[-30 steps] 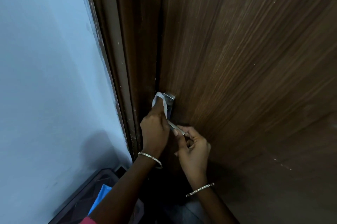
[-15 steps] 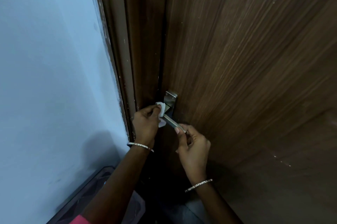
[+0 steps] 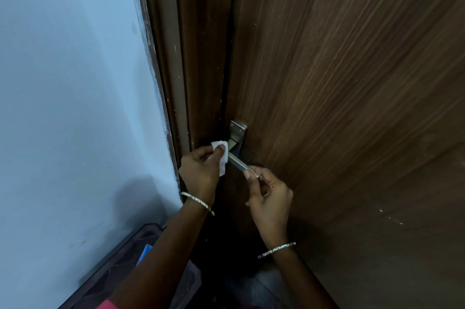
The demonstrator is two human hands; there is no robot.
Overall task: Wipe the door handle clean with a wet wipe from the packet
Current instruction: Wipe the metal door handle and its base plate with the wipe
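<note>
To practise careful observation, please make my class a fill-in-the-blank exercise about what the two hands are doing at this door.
1. The left hand holds a white ____ at the door handle.
2. The right hand, a bangle on its ____, pinches the handle's free end.
3. The wall left of the door frame is pale ____.
Missing words: wipe; wrist; blue.

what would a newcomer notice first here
The white wipe, bright against the dark wood door, pinched in the left hand at the base of the metal handle. Just right of it, the right hand grips the handle's free end. A pale blue wall fills the left side.
</note>
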